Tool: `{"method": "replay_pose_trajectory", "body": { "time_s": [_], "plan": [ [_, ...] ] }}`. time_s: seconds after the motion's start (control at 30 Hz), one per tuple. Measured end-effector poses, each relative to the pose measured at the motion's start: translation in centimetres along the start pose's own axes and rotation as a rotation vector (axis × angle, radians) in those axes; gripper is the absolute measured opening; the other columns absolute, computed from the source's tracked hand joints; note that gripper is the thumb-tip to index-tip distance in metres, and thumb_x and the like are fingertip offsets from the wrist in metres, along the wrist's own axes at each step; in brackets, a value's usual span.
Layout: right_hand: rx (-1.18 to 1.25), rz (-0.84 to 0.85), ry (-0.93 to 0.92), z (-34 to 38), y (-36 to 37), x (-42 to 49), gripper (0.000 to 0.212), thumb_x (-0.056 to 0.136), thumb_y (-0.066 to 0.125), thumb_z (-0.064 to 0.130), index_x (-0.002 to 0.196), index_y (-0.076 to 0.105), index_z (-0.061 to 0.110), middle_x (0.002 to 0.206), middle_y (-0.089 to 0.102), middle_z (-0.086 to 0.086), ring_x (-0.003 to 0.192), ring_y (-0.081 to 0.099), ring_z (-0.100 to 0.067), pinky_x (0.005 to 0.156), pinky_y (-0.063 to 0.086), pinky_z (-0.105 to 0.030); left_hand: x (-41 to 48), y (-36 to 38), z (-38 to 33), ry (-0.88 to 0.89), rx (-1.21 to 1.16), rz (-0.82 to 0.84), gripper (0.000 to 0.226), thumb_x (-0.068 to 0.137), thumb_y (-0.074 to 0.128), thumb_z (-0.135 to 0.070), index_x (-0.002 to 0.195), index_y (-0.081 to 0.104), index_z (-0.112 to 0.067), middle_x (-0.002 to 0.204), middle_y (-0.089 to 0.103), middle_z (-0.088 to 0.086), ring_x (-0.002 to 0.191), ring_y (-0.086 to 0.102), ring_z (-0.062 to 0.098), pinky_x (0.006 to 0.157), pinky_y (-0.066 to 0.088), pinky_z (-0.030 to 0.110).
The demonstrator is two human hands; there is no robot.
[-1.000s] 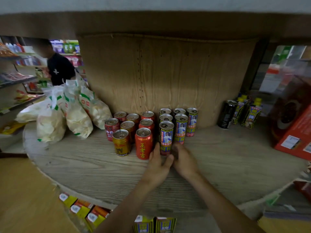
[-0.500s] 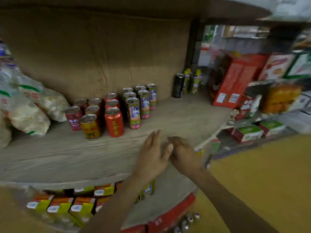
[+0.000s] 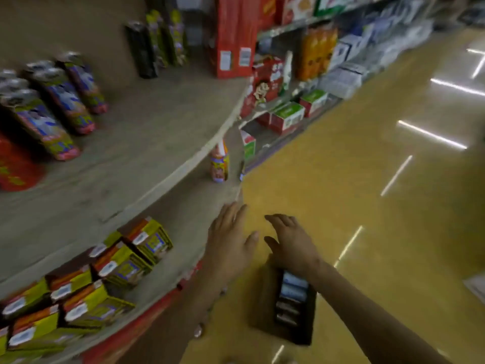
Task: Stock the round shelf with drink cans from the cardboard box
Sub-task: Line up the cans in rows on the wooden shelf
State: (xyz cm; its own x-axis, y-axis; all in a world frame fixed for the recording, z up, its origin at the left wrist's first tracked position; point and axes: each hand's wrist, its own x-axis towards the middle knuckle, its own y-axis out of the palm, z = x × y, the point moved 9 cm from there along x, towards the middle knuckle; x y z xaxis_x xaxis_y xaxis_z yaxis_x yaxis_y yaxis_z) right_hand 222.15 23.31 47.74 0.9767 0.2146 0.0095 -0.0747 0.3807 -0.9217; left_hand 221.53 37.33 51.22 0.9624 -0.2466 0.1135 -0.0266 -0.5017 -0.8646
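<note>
Left hand: the left hand [image 3: 231, 240] is flat, palm down. Its fingers [image 3: 236, 212] are wide and straight and hold nothing. It hangs over the spot where the lower shelf board meets the floor.

Right hand: the right hand [image 3: 292, 244] is just beside the left one, with a small gap between them. Its fingers [image 3: 279, 219] are wide too and hold nothing. It hangs above the far end of the cardboard box.

Cardboard box: the cardboard box [image 3: 262, 311] sits on the floor [image 3: 380, 193], near the foot of the shelf. It is open on top. The right wrist hides part of it.

Cans in the box: a row of cans in the box [image 3: 292, 287] lies on its side. They are blurry, so I cannot tell how many there are.

Round shelf: the round shelf [image 3: 147, 143] has a grey wood top with a curved edge.

On the shelf: tall purple and yellow cans [image 3: 60, 101] stand in rows at the left. A red can [image 3: 15, 166] stands in front of them, cut off by the edge of the view. A black can [image 3: 140, 48] stands farther back, well apart from the rows.

Lower shelf board: the lower shelf board [image 3: 189, 206] holds yellow and orange packs [image 3: 123, 264] and one small bottle [image 3: 220, 164].

Far side: red boxes [image 3: 233, 35] stand past the round shelf.

Picture: all of it is blurry.
</note>
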Motion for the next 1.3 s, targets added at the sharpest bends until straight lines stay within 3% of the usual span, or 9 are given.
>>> {"method": "replay_pose_trajectory", "body": {
  "time_s": [0.13,0.27,0.4,0.7,0.83,1.07,1.3],
  "plan": [
    [0.040,0.089,0.130,-6.4,4.1,-4.2,0.058,0.098,0.058,0.031,0.151,0.040,0.018,0.151,0.045,-0.004,0.137,0.040,-0.028,0.109,0.041,-0.042,-0.7,7.6,-1.0,-0.004,-0.017,0.140,0.069,0.094,0.037,-0.053,0.151,0.042,-0.015,0.157,0.038,0.012,0.147,0.033,0.033,0.116,0.034,0.049],
    [0.052,0.190,0.205,-11.7,8.6,-8.0,0.061,0.090,0.066,0.022,0.146,0.045,0.013,0.143,0.053,-0.011,0.128,0.050,-0.036,0.101,0.045,-0.044,-2.6,15.5,-1.2,-0.026,0.026,0.266,0.073,0.093,0.033,-0.054,0.154,0.039,-0.014,0.161,0.034,0.012,0.150,0.027,0.031,0.119,0.029,0.051],
    [0.100,0.242,0.265,-16.4,13.2,-10.6,0.050,0.094,0.061,0.025,0.141,0.050,0.011,0.136,0.058,-0.015,0.120,0.054,-0.039,0.092,0.050,-0.048,-4.4,22.5,-0.6,-0.108,0.065,0.376,0.068,0.101,0.041,-0.049,0.158,0.027,-0.016,0.165,0.023,0.008,0.154,0.018,0.026,0.123,0.022,0.042],
    [0.236,0.282,0.382,-26.7,26.7,-13.3,0.045,0.099,0.056,0.030,0.142,0.049,0.023,0.137,0.058,-0.001,0.122,0.054,-0.026,0.095,0.051,-0.040,-7.1,38.9,3.9,-0.241,0.042,0.548,0.068,0.103,0.043,-0.047,0.160,0.016,-0.020,0.168,0.014,0.005,0.154,0.013,0.024,0.122,0.021,0.042],
    [0.220,0.361,0.459,-31.9,36.2,-14.4,0.053,0.100,0.054,0.028,0.150,0.040,0.020,0.147,0.050,-0.004,0.131,0.048,-0.026,0.103,0.048,-0.040,-9.0,48.8,8.4,-0.257,0.025,0.639,0.069,0.104,0.043,-0.046,0.161,0.011,-0.022,0.169,0.008,0.003,0.155,0.006,0.021,0.125,0.014,0.040],
    [0.145,0.484,0.502,-39.1,52.9,-14.6,0.056,0.099,0.054,0.032,0.150,0.036,0.018,0.145,0.050,-0.007,0.128,0.049,-0.026,0.104,0.046,-0.038,-9.8,65.0,15.8,-0.185,0.095,0.753,0.071,0.104,0.043,-0.045,0.161,0.008,-0.023,0.169,0.004,0.004,0.156,0.002,0.022,0.125,0.014,0.044],
    [-0.037,0.690,0.374,-42.1,65.2,-13.2,0.072,0.096,0.061,0.034,0.155,0.023,0.019,0.156,0.036,-0.009,0.142,0.037,-0.029,0.115,0.037,-0.044,-9.9,75.0,20.0,-0.031,0.174,0.862,0.075,0.104,0.043,-0.045,0.161,-0.001,-0.026,0.169,-0.003,0.007,0.156,-0.001,0.026,0.126,0.011,0.044]
  ]
}}
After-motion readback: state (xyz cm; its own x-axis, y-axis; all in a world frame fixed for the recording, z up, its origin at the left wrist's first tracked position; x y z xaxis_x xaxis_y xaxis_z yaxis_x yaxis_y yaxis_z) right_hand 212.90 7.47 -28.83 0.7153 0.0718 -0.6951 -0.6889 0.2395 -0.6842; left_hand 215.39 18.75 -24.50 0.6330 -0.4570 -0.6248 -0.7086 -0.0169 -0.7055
